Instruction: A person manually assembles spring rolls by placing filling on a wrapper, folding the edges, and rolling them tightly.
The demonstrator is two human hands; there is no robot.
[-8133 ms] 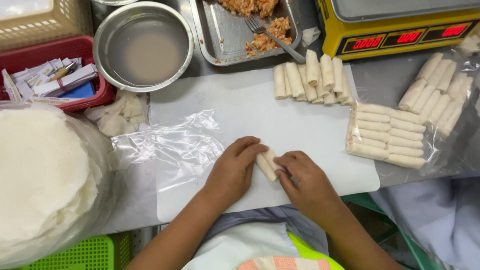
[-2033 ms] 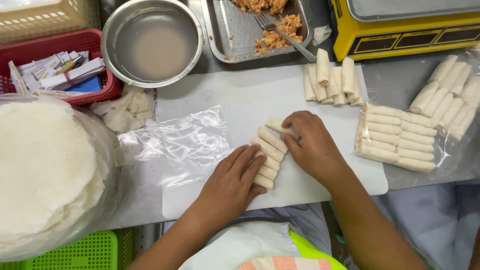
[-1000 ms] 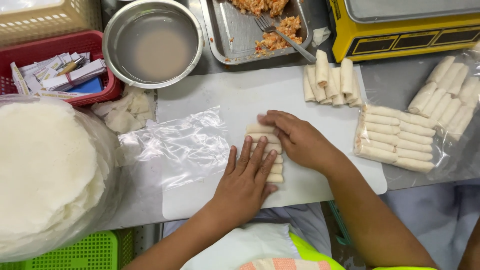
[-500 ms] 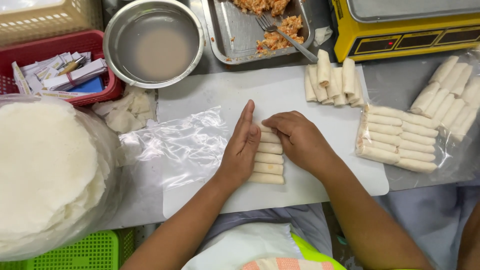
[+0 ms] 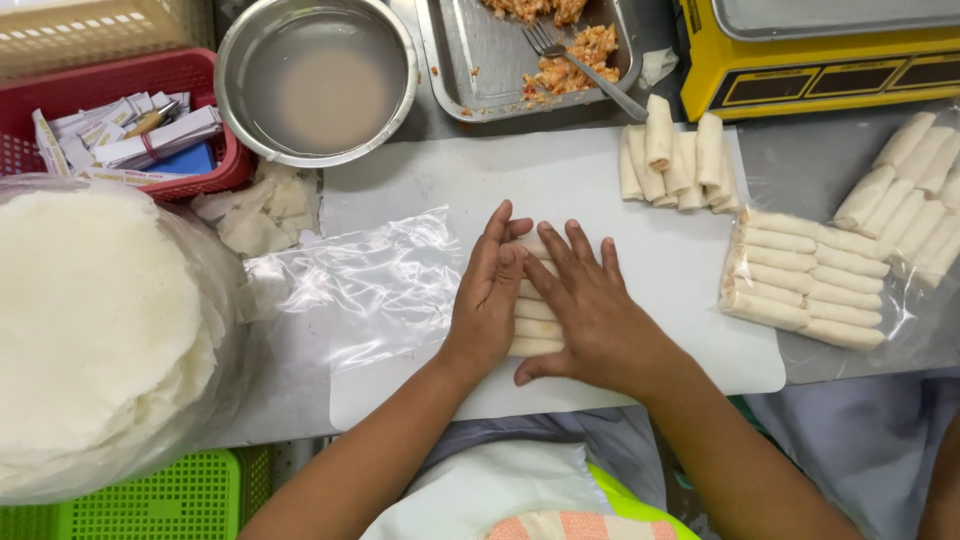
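A short row of pale rolled spring rolls [image 5: 533,322] lies on the white cutting board [image 5: 580,180] in front of me. My left hand [image 5: 485,295] stands edge-on against the row's left ends, fingers straight. My right hand [image 5: 592,308] lies flat on top of the row, fingers spread, covering most of it. A clear plastic bag [image 5: 370,285] rests flat on the board just left of my left hand.
Loose rolls [image 5: 675,160] are piled at the board's far right. Bagged rolls [image 5: 805,280] lie to the right, and more bagged rolls [image 5: 915,190] further right. A round metal bowl [image 5: 315,80], a tray of filling with a fork [image 5: 540,50], a yellow scale [image 5: 820,50], a red basket [image 5: 120,130] and a wrapper stack [image 5: 95,330] surround the board.
Both hands gathered scattered rolls into a straight row. My right hand has now spread flat over the row, and my left hand presses against its left side.
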